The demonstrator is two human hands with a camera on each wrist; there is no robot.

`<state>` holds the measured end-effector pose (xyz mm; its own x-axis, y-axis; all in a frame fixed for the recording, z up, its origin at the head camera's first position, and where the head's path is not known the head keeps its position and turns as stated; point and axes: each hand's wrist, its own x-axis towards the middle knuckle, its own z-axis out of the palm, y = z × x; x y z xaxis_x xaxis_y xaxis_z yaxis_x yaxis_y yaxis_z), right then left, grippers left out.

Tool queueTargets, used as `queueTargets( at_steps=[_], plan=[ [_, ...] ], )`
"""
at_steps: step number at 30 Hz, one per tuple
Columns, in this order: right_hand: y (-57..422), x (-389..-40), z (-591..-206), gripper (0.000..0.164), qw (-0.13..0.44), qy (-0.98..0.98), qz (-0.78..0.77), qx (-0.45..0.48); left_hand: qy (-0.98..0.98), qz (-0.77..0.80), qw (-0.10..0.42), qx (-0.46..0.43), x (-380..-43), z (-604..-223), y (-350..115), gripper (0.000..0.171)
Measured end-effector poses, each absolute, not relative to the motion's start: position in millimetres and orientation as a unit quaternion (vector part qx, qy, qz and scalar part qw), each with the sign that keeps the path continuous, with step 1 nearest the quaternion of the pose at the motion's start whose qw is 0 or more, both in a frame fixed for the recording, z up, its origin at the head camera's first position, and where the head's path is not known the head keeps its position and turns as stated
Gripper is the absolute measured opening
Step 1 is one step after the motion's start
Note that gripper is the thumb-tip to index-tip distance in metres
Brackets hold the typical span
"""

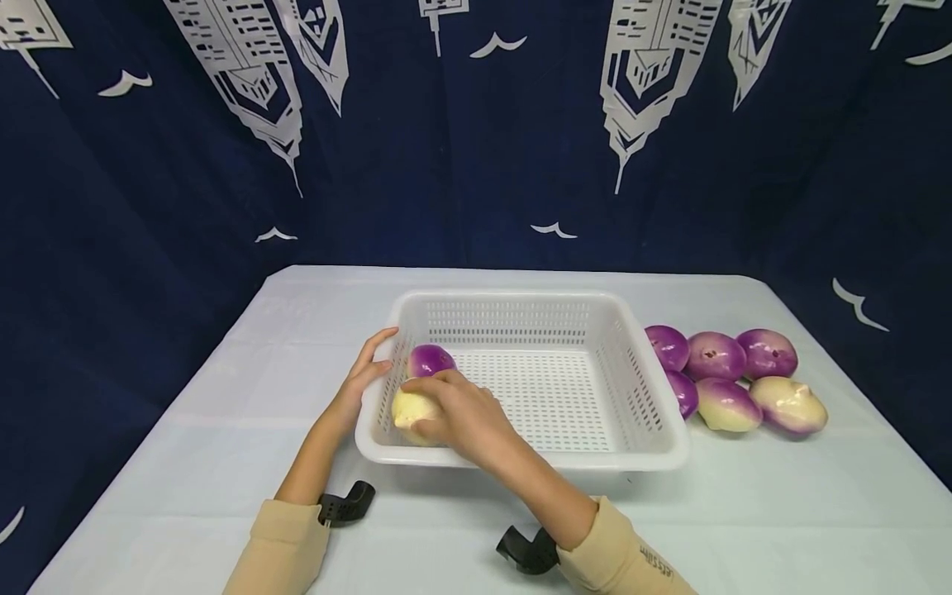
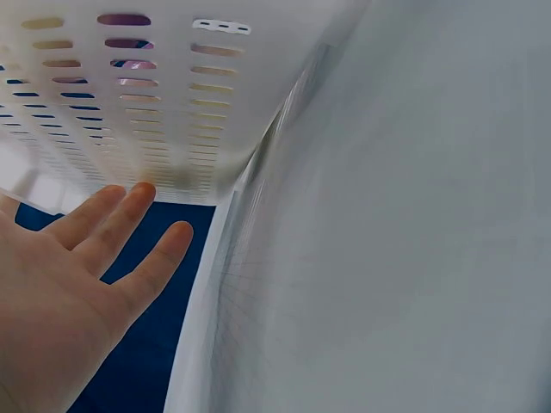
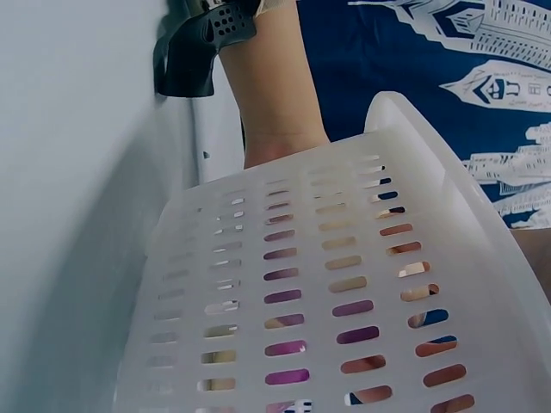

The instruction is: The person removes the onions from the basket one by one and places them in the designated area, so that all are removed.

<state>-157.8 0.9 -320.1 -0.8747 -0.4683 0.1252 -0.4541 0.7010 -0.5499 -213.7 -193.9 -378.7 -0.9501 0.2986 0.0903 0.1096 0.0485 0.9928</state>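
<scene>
A white slotted plastic basket point(image 1: 521, 459) stands on the table. Inside its left end, my right hand point(image 1: 468, 417) grips a cream-coloured turnip point(image 1: 412, 406), thumb and fingers curled round it. Just behind that one lies a second turnip point(image 1: 430, 359), purple side up. My left hand point(image 1: 360, 384) touches the basket's left rim from outside, fingers spread; the left wrist view shows the same hand point(image 2: 77, 292) with its fingers straight by the slotted wall. In the right wrist view the basket wall point(image 3: 250, 301) hides most of the right hand, and purple and cream show through the slots.
Right of the basket, several purple and cream turnips point(image 1: 716, 355) lie in two rows close to its wall. A white cloth point(image 1: 186, 463) covers the table. Behind it hangs a dark blue curtain point(image 1: 461, 182) with white prints. Each wrist carries a black mount point(image 1: 348, 502).
</scene>
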Motion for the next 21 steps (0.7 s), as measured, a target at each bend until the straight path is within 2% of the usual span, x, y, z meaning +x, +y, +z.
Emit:
queueTargets(
  at_steps=[14,21],
  plan=[
    [24,-156,-313,0.046,-0.02,0.912,-0.345,-0.221,0.711,0.686,0.08,0.134,-211,-378,-194,0.055],
    [41,-163,-306,0.047,0.002,0.881,-0.434,-0.186,0.71,0.687,0.079,0.134,-212,-377,-194,0.056]
  ],
)
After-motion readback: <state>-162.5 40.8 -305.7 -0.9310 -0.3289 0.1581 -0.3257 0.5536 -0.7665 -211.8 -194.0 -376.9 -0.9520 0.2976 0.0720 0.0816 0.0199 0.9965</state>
